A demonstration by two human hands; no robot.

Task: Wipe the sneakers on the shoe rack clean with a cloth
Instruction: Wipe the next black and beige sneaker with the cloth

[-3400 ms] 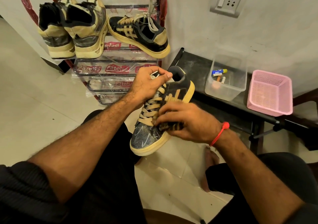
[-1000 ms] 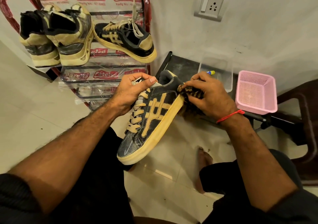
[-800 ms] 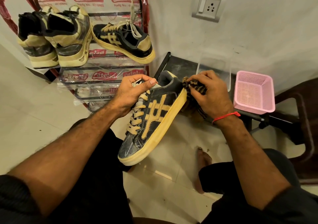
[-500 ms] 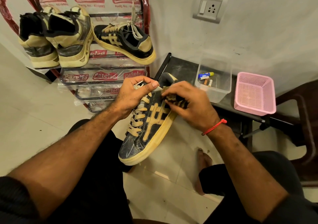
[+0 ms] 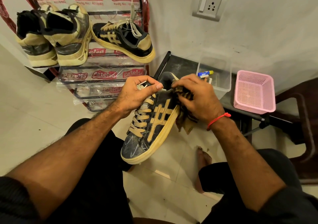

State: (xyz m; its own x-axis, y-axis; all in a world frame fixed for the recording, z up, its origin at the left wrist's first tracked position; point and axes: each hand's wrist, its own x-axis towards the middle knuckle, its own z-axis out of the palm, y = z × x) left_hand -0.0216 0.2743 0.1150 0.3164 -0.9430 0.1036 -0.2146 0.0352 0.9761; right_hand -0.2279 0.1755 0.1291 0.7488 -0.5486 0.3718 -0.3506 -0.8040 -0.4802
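A dark sneaker (image 5: 151, 129) with cream stripes, laces and sole is held in the air, toe pointing toward me. My left hand (image 5: 137, 94) grips its tongue and upper laces. My right hand (image 5: 197, 98) clutches a dark patterned cloth (image 5: 185, 119) against the shoe's side near the heel; a flap of cloth hangs below the sole. Its matching sneaker (image 5: 123, 41) lies on the shoe rack (image 5: 103, 76) at upper left, beside two cream and black sneakers (image 5: 55, 36).
A low black table (image 5: 182, 65) stands by the wall at right, carrying a clear plastic box (image 5: 218, 79) with small items and a pink mesh basket (image 5: 253, 93). A dark chair frame (image 5: 302, 120) is at far right. My bare foot (image 5: 203, 158) rests on the tiled floor.
My right hand with the cloth slid from the toe side up to the heel, swung off behind the heel, then came back onto the shoe's rear side. The left hand kept its grip.
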